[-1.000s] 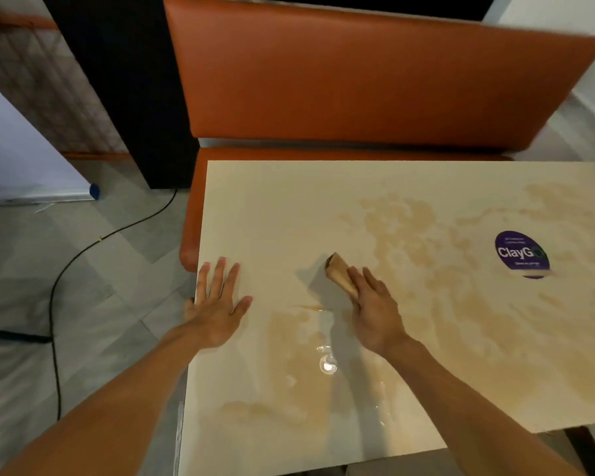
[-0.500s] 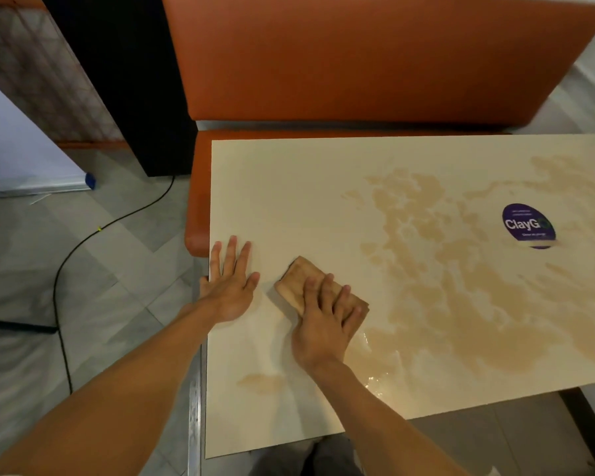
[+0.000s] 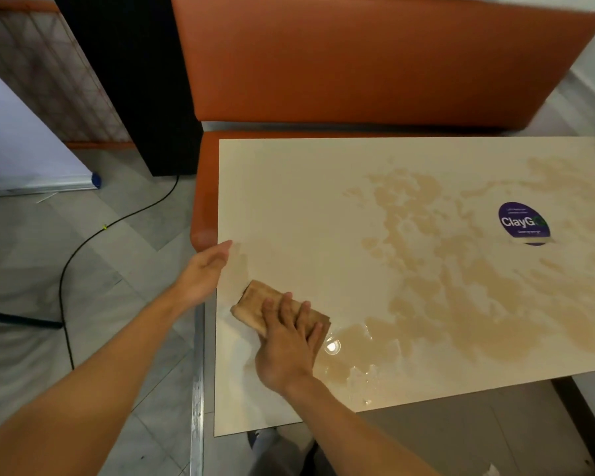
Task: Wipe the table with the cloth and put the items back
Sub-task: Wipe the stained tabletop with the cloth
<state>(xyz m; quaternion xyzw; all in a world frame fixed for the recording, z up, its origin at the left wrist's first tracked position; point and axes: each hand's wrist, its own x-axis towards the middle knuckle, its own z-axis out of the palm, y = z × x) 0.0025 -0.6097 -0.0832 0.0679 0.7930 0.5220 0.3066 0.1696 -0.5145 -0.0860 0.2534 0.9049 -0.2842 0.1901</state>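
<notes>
A cream table (image 3: 306,201) carries a wide brown spill (image 3: 443,286) across its middle and right side. A folded tan cloth (image 3: 255,300) lies flat near the table's left edge. My right hand (image 3: 287,341) presses on the cloth with straight fingers, covering its near half. My left hand (image 3: 205,269) sits at the table's left edge, palm turned toward the table, fingers straight and off the top. A wet glossy puddle (image 3: 344,345) lies just right of the cloth.
A purple round "ClayGo" sticker (image 3: 522,223) is on the table at the right. An orange bench seat (image 3: 358,63) runs behind the table. A black cable (image 3: 93,235) crosses the grey floor at the left. A black pillar (image 3: 134,80) stands at the back left.
My right hand has pushed the cloth leftward toward the table's left edge. My left hand has lifted off the tabletop and now sits at the left edge.
</notes>
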